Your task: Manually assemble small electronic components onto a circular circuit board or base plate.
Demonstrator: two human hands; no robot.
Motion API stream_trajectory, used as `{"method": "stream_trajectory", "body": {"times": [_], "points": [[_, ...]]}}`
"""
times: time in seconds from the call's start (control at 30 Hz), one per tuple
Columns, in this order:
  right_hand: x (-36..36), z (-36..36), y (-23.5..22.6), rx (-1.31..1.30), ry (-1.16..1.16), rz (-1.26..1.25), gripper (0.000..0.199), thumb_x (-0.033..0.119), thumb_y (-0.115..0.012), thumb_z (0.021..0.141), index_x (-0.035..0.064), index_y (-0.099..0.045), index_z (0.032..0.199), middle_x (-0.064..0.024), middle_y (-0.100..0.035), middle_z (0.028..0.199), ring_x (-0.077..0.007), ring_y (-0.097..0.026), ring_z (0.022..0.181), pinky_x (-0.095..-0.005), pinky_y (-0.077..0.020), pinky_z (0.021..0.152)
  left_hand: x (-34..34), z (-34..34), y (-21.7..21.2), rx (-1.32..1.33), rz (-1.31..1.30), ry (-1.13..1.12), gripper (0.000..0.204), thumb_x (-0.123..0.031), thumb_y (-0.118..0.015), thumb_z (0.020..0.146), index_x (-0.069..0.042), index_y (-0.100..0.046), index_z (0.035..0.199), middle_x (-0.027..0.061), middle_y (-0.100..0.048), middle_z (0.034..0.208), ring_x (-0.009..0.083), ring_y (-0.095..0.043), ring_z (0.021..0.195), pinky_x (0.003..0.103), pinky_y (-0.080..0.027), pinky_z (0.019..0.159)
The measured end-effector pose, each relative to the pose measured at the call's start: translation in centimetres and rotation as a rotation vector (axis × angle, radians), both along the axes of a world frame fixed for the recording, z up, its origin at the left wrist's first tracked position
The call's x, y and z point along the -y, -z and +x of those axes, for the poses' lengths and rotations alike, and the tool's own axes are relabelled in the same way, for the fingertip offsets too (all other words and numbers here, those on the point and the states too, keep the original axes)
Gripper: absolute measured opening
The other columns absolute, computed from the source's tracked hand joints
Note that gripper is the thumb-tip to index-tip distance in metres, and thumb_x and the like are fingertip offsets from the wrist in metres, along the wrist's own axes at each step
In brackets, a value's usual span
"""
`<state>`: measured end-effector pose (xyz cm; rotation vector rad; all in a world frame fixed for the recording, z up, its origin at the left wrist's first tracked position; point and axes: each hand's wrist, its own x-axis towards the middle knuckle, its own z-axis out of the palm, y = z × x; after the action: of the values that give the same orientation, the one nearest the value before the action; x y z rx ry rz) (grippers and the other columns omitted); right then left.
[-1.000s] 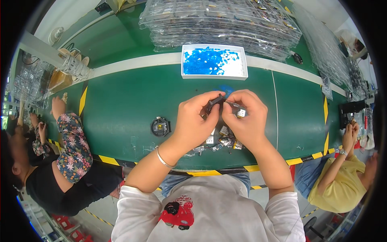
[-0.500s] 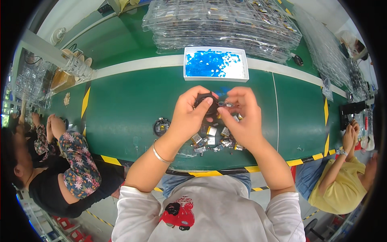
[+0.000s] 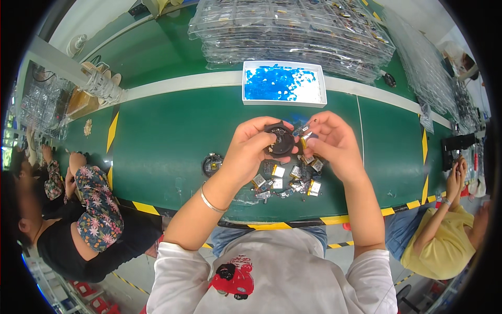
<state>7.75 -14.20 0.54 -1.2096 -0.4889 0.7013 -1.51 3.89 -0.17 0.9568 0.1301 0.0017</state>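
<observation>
My left hand (image 3: 251, 145) is closed around a round black watch-like case (image 3: 283, 142), thumb pressed on its near rim and open inside turned up. Beside the case, my right hand (image 3: 334, 141) pinches a small battery (image 3: 308, 137) with a silver body and yellow edge. A small dark electronic part (image 3: 300, 130) shows at its fingertips; whether it is joined to the battery I cannot tell. Beneath both hands lies a loose pile of small silver batteries (image 3: 278, 171) and tiny electronic parts. Another round black case (image 3: 212, 165) rests near my left forearm.
A white box (image 3: 323, 97) holding small blue pieces stands beyond my hands. Stacked clear plastic trays (image 3: 293, 36) rise behind it. Yellow-black tape (image 3: 267, 226) runs along the green table's near edge. One person (image 3: 99, 209) sits at left, another (image 3: 439, 235) at right.
My right hand has turned and now shows a silver battery at its fingers. The black case in my left hand has tilted so its inside faces up more.
</observation>
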Motion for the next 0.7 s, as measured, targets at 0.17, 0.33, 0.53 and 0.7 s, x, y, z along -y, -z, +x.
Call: {"method": "stream_trajectory", "body": {"times": [0.17,0.33,0.53,0.7], "points": [[-0.1,-0.6,0.7,0.384,0.227,-0.124,0.016,-0.005,-0.062,0.08,-0.0008,-0.064,0.095,-0.0085,-0.065,0.091,-0.0156,-0.063,0.081,-0.0251,-0.051,0.069,0.2,0.1,-0.5,-0.082,-0.076,0.147,0.015,-0.004,-0.055,0.087,0.002,-0.058,0.1,0.013,-0.065,0.089,0.02,-0.067,0.077,0.032,-0.057,0.066],[-1.2,-1.0,-0.1,1.122,0.331,-0.289,0.024,-0.007,-0.062,0.075,0.0031,-0.069,0.096,-0.0125,-0.064,0.086,-0.0249,-0.063,0.079,-0.031,-0.0492,0.069,0.5,0.4,0.5,-0.035,0.344,0.178,0.016,-0.011,-0.059,0.09,0.001,-0.062,0.099,0.008,-0.066,0.079,0.0141,-0.065,0.071,0.027,-0.055,0.065],[-1.7,-1.3,-1.0,1.177,0.301,-0.381,0.023,-0.006,-0.064,0.076,0.0034,-0.069,0.096,-0.01,-0.063,0.082,-0.0245,-0.061,0.074,-0.0315,-0.0484,0.065,0.4,0.9,0.0,-0.203,0.034,0.008,0.017,-0.01,-0.057,0.091,0.002,-0.065,0.1,0.0086,-0.067,0.087,0.0121,-0.064,0.075,0.025,-0.051,0.067],[-2.3,-1.6,-0.8,1.116,0.324,-0.318,0.025,-0.004,-0.068,0.073,0.0041,-0.069,0.096,-0.0091,-0.062,0.082,-0.0223,-0.061,0.073,-0.0299,-0.0491,0.063,0.6,1.0,0.9,-0.135,0.05,-0.059,0.018,-0.011,-0.059,0.089,0.0,-0.065,0.102,0.0075,-0.067,0.093,0.0129,-0.064,0.082,0.026,-0.052,0.073]]}}
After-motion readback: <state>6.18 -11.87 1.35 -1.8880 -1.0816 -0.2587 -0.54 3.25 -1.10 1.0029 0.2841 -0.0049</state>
